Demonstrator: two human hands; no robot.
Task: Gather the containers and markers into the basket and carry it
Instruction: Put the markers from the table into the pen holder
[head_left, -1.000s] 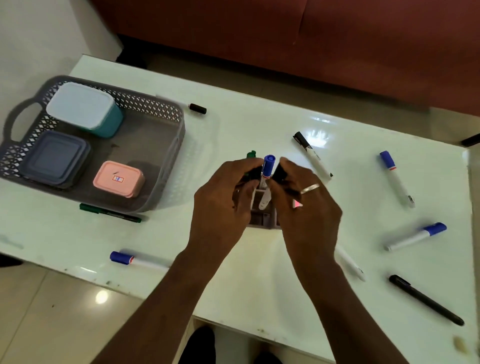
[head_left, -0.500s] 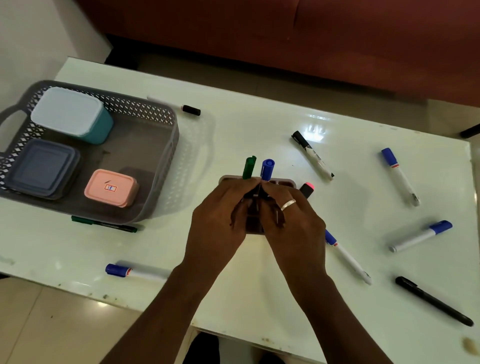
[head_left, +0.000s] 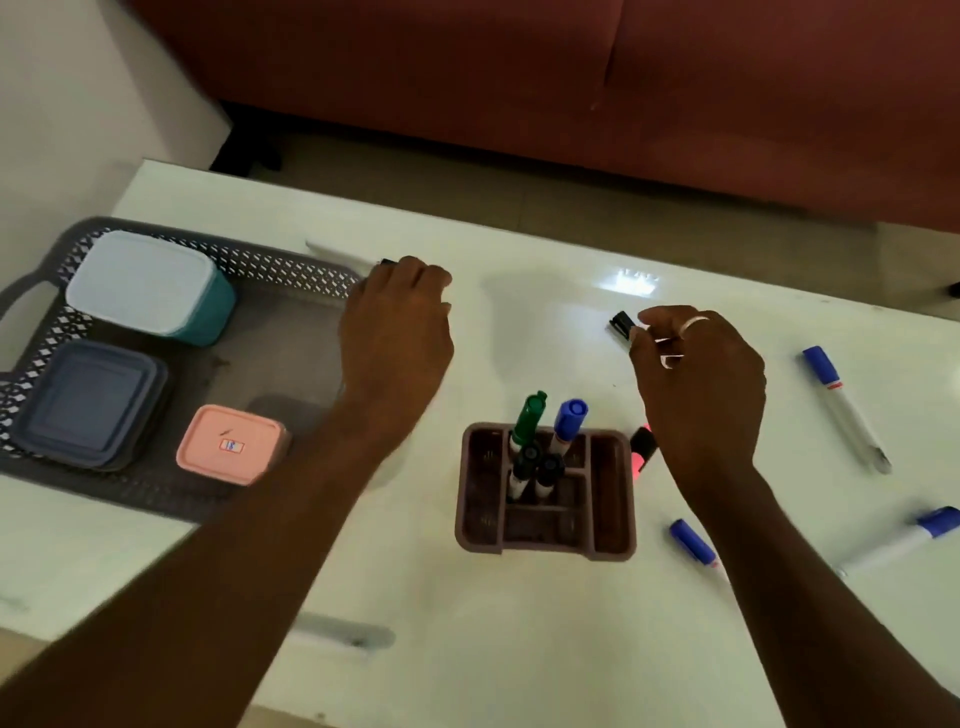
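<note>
brown organiser (head_left: 613, 499) in the middle of the table (head_left: 519, 649), both hands beyond it
four upright markers (head_left: 570, 415) are held in the organiser. at the left edge, three lidded containers (head_left: 231, 444) are kept in the grey basket (head_left: 291, 262). further back, a black-capped marker (head_left: 622, 323) is pinched by the right hand (head_left: 696, 374); the left hand (head_left: 397, 332) is curled over a second marker (head_left: 337, 253) at the basket's far right corner, though a hold cannot be told.
</note>
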